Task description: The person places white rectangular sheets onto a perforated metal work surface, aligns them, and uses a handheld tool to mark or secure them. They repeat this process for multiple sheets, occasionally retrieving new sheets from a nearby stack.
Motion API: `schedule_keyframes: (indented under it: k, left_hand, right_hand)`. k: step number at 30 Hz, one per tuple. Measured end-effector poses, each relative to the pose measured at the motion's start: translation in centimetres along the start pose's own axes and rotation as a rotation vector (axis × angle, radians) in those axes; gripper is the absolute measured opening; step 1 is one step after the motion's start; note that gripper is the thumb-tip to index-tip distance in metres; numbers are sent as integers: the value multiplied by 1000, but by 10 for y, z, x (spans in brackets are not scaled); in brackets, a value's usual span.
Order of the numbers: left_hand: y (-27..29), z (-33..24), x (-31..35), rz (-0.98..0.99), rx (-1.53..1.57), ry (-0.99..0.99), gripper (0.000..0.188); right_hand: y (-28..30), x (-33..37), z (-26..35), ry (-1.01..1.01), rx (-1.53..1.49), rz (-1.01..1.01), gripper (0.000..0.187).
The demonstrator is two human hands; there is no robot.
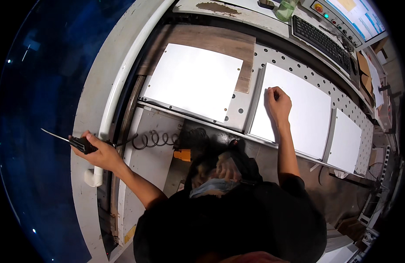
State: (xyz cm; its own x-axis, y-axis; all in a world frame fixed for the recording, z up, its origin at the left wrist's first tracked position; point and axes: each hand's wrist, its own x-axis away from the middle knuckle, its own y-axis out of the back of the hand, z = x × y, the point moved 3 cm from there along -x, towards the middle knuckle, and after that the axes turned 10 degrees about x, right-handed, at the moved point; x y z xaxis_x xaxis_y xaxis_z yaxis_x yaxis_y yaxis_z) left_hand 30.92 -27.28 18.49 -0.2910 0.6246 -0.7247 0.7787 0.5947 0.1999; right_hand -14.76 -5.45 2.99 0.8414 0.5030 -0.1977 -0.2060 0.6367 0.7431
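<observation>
My left hand (97, 152), out at the left beyond the white rail, is closed round a black air blow gun (82, 144) with a thin metal nozzle pointing left. A black coiled hose (154, 139) runs from the gun toward my body. My right hand (279, 104) is over a stack of white panels (305, 120) in the middle right, its fingers curled in. Whether they hold anything is hidden. To the left lies another white panel (193, 81) with small holes near its edges, partly on a brown wood-grain board (211, 38).
A third white panel stack (344, 141) sits farther right on the dotted grey table (279, 57). Behind are a keyboard (321, 41), a control panel with buttons and a screen (351, 17), and a green-tinted container (286, 9). A white tubular rail (123, 79) curves along the left.
</observation>
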Motion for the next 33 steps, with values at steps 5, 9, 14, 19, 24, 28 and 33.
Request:
schedule_keyframes:
  k: [5, 9, 14, 19, 24, 28, 33]
  left_hand:
    - [20, 19, 27, 43, -449, -88, 80]
    - [21, -17, 47, -105, 26, -319, 71]
    - [-92, 2, 83, 617, 147, -272, 48]
    - [-218, 149, 120, 946, -261, -75, 82]
    - [-242, 172, 119, 923, -211, -227, 77]
    - [-255, 160, 89, 1007, -211, -79, 79]
    - [-270, 204, 70, 1001, -152, 215, 77]
  right_hand:
    - [-24, 45, 43, 118, -334, 215, 18]
    - [-45, 93, 98, 322, -52, 311, 32]
    - [-95, 137, 79, 353, 359, 595, 85]
    - [-104, 144, 85, 250, 323, 697, 96]
    - [-113, 152, 82, 155, 163, 594, 96]
    - [-109, 142, 69, -13, -243, 546, 94]
    - [-56, 132, 91, -113, -712, 573, 77]
